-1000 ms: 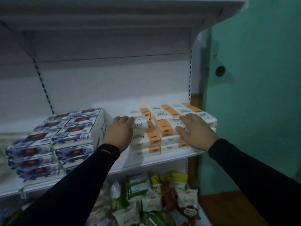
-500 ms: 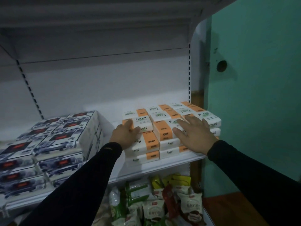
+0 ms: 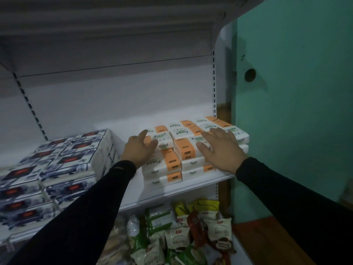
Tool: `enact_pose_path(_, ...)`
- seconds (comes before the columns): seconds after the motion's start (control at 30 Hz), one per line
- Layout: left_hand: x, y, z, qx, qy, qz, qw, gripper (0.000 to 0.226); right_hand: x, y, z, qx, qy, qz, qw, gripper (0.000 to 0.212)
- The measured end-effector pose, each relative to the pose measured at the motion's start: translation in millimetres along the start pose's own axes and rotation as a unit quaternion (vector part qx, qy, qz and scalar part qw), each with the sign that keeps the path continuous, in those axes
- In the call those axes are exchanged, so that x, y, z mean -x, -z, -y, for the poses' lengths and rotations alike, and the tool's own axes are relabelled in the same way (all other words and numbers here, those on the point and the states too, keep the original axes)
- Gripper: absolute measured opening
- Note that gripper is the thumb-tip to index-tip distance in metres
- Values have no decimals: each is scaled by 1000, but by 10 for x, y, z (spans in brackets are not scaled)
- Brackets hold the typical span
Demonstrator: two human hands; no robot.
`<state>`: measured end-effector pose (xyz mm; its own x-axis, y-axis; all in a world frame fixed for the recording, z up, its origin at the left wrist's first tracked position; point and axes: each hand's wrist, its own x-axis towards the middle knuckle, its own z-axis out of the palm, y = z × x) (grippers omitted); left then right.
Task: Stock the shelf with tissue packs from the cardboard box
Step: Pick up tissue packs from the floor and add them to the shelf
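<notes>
Since 0.5 s ago, little changed: left hand (image 3: 140, 150) lifted slightly with index finger now stretched toward 1 o'clock over the top left pack, fingers straighter than the earlier curl; right hand (image 3: 222, 151) still flat, fingers spread, palm down on the top layer of the orange-and-white tissue packs (image 3: 183, 150). Neither hand gripping: both held wide, fingers extended, right pressing on the stack, left with fingertips touching the pack marked "Facial". Stack seated at the right end of the white shelf (image 3: 191, 185), toward 3 o'clock of the scene centre, against the shelf's right upright. Arranged in 3 visible layers, several packs per layer; each pack a flat rectangular block, long axis running roughly from 7 o'clock to 1 o'clock in the view for the top packs, short printed ends facing the viewer on the lower layers. White wrapping with an orange band and "Facial" in dark lettering, some labels reading upside down, so packs laid in mixed orientation. Top left pack sitting slightly askew on the layer beneath. At 9 o'clock, well apart from the orange stack, a block of blue-and-white patterned tissue packs (image 3: 63, 165) with red labels, also piled in layers. At 6 o'clock, below the shelf, assorted snack bags (image 3: 183, 236) in green, yellow and beige. At 3 o'clock, a teal wall (image 3: 296, 92).
</notes>
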<state>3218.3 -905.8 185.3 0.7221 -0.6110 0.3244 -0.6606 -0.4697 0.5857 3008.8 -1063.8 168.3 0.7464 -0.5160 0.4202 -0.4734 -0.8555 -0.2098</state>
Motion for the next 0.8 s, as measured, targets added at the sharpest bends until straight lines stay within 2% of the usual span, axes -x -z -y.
enact_pose_path(0.1,232,73,-211,-34,-61,-19,997,57,224,165,17,-34,10,-30,999,76)
enact_pose_path(0.17,451,79,-382,-45,-121,-15,991,55,457,275,-9,-68,-2,-52,996,72)
enact_pose_path(0.33,1171,-149,-891,-45,-257,42,964,56,1300,484,-213,-121,-43,-97,987,62)
enact_pose_path(0.43,1618,-483,-1166,-25,-307,94,947,54,1873,506,-485,-115,-73,-136,981,62)
enact_pose_path(0.63,2345,-1518,-1567,-3,-358,229,905,65,3077,307,-1254,-104,-211,-129,963,58)
enact_pose_path(0.8,2898,-2703,-1712,-14,-386,372,844,69,4028,-215,-1892,-138,-381,-78,911,56)
